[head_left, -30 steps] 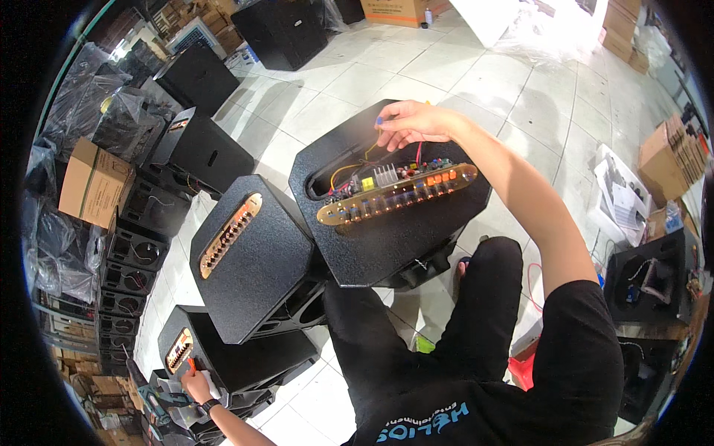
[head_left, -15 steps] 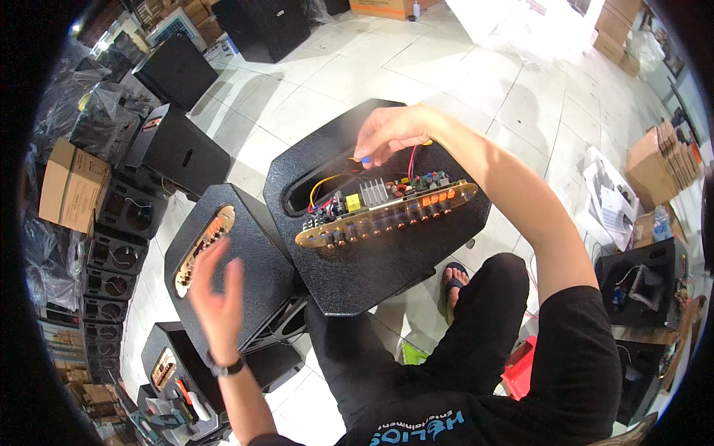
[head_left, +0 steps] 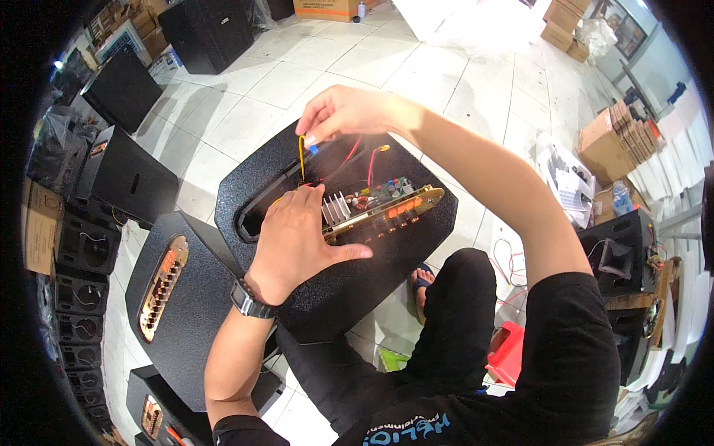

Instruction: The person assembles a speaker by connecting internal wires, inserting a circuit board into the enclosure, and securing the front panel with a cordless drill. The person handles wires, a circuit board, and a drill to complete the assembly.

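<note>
The long gold metal panel with small electronic parts (head_left: 425, 201) lies on a big black box (head_left: 335, 293), partly under the left grip (head_left: 297, 234), spread wide; touching is hard to tell. The right grip (head_left: 346, 111) pinches a thin yellow wire (head_left: 302, 160) above the box.

- My T-shirt (head_left: 561, 342) is black with a blue-and-white print; my trousers (head_left: 461, 316) are plain black.
- My wristwatch (head_left: 253, 301) is black and grey.
- The speaker cabinet (head_left: 320, 297) before me is grainy black.
- I see its amplifier panel (head_left: 427, 201) in gold, its heatsink (head_left: 338, 209) in silver.
- My wire (head_left: 301, 158) is yellow, the connector (head_left: 313, 149) blue.
- White floor tiles (head_left: 357, 56), lined grey.
</note>
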Tool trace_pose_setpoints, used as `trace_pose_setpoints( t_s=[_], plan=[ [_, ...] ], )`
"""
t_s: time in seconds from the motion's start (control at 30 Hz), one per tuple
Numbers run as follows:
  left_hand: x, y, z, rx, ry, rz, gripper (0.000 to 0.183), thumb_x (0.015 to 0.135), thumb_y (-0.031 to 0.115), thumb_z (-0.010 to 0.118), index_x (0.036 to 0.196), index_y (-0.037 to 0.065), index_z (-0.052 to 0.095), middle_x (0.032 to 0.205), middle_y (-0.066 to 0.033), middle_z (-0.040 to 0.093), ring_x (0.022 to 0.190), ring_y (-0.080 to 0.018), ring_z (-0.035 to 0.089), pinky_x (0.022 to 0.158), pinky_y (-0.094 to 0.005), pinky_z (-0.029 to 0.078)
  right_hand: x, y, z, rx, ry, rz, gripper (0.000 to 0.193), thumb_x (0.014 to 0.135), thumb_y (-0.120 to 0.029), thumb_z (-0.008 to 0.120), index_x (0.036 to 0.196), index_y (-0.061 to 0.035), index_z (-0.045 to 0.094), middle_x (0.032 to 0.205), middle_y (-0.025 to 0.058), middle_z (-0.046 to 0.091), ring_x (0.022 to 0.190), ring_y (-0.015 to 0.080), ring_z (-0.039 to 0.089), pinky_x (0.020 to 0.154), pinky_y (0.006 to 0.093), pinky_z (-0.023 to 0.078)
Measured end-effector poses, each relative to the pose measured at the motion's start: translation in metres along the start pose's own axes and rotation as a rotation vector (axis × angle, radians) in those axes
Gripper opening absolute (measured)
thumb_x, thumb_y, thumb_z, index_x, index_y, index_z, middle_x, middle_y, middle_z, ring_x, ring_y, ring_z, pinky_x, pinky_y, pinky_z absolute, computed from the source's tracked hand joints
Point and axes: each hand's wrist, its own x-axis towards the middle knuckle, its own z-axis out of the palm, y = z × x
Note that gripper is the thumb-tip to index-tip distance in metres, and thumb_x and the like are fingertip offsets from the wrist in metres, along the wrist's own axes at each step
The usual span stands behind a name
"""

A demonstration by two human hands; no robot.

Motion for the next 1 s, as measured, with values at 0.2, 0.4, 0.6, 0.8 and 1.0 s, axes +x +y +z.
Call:
trace_pose_setpoints(
  t_s=[0.2,0.4,0.6,0.8,1.0],
  plan=[
    [-0.004,-0.004,0.002,-0.016,0.063,0.016,0.087,0.077,0.064,0.079,0.116,-0.012,0.067,0.101,-0.0230,0.064,0.099,-0.0404,0.063,0.091,-0.0462,0.052,-0.026,0.017,0.002,0.025,0.244,-0.092,0.028,0.086,-0.006,0.085,0.110,0.0033,0.074,0.097,0.0091,0.078,0.083,0.0129,0.071,0.075,0.0249,0.057],
    [-0.017,0.000,-0.008,-0.081,0.021,-0.138,0.083,0.084,0.059,0.075,0.121,-0.014,0.063,0.105,-0.0241,0.061,0.101,-0.0416,0.061,0.092,-0.0473,0.051,-0.025,0.019,0.005,0.085,0.305,-0.185,0.027,0.087,-0.005,0.084,0.111,0.0026,0.075,0.096,0.0092,0.078,0.082,0.0136,0.071,0.076,0.0259,0.058],
    [0.007,-0.005,-0.021,-0.037,0.030,-0.099,0.065,0.097,0.049,0.070,0.127,-0.008,0.061,0.114,-0.0244,0.062,0.109,-0.0442,0.062,0.096,-0.0482,0.050,-0.023,0.018,0.005,0.022,0.342,-0.156,0.026,0.089,-0.002,0.078,0.113,0.0054,0.072,0.103,0.0114,0.076,0.094,0.0165,0.072,0.085,0.0292,0.057],
    [0.112,-0.004,0.018,-0.080,-0.308,-0.399,0.037,0.089,0.036,0.075,0.095,0.000,0.077,0.090,-0.0209,0.075,0.090,-0.0379,0.073,0.086,-0.0446,0.057,-0.033,0.037,0.004,0.180,0.474,-0.222,0.025,0.087,-0.004,0.081,0.111,0.0031,0.074,0.096,0.0083,0.075,0.081,0.0116,0.066,0.072,0.0246,0.051],
    [0.093,-0.024,0.018,-0.138,-0.265,-0.509,0.035,0.081,0.035,0.076,0.095,0.004,0.079,0.098,-0.0228,0.077,0.097,-0.0417,0.075,0.089,-0.0479,0.060,-0.047,0.044,0.001,0.299,0.565,-0.182,0.025,0.089,-0.003,0.080,0.110,0.0046,0.071,0.094,0.0060,0.072,0.078,0.0108,0.061,0.072,0.0249,0.049]
  ],
)
